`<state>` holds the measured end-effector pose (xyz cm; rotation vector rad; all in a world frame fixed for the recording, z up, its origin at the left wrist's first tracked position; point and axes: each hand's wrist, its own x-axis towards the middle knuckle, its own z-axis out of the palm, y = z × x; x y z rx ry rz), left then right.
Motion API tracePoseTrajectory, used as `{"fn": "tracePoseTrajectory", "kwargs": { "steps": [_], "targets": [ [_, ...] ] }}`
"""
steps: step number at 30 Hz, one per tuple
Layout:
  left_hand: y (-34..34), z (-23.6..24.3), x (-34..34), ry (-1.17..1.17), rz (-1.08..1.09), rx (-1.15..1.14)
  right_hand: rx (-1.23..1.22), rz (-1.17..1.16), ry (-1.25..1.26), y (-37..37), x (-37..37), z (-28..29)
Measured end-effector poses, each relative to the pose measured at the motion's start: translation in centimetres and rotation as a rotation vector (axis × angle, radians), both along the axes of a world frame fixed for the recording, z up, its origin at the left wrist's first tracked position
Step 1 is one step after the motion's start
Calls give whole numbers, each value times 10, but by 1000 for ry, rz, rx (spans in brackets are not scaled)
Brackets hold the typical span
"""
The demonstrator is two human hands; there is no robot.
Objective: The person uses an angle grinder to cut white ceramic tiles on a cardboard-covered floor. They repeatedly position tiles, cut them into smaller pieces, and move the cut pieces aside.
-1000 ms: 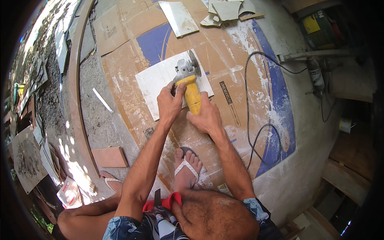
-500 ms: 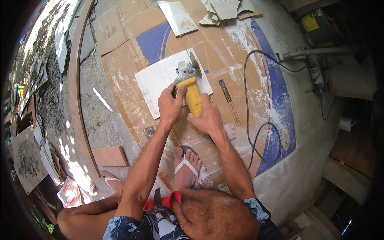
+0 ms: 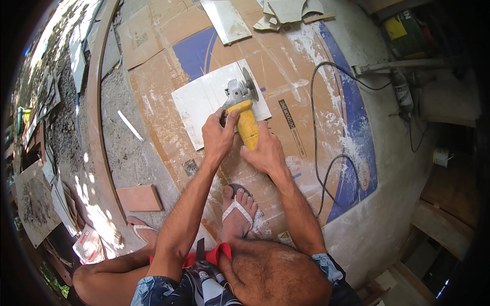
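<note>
Head cam: my L hand (image 3: 219, 134) clamped round front of yellow angle grinder (image 3: 247, 122), just behind its metal head (image 3: 237, 92); my R hand (image 3: 266, 153) wrapped on its rear end. Grinder's over white tile (image 3: 196, 104), disc (image 3: 249, 81) nr tile's R edge, can't tell if touching. Tile lies flat on cardboard (image 3: 275, 58); black cable (image 3: 314, 122) looped to R.

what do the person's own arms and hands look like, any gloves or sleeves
The left hand and right hand are bare, with no gloves or rings visible. Both forearms are uncovered, with no watch or bracelet in sight. The sleeves are short and dark navy, with a light blue and whitish leaf-like print, leaving the forearms free.
</note>
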<state>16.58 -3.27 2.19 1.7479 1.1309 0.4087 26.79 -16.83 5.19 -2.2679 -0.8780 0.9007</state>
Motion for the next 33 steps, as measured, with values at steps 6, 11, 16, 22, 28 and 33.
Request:
{"fn": "tracePoseTrajectory", "kwargs": {
  "steps": [6, 11, 16, 22, 28, 33],
  "targets": [
    [-4, -10, -2, -40, 3, 16, -7, -6, 4, -3, -1, 4],
    [-5, -11, -3, -23, -7, 12, -7, -2, 2, -5, -2, 0],
    [-9, -7, -4, -26, -10, 10, -13, -15, 1, -10, -3, -1],
    [-13, -11, -7, -38, 20, 16, -5, 3, -5, -12, -6, 4],
    [-14, -13, -8, -38, 15, -16, -8, 0, 1, -15, -7, 3],
    [-17, -4, -8, 6, -9, -4, -22, -1, 12, -17, -7, 5]
  ]
}}
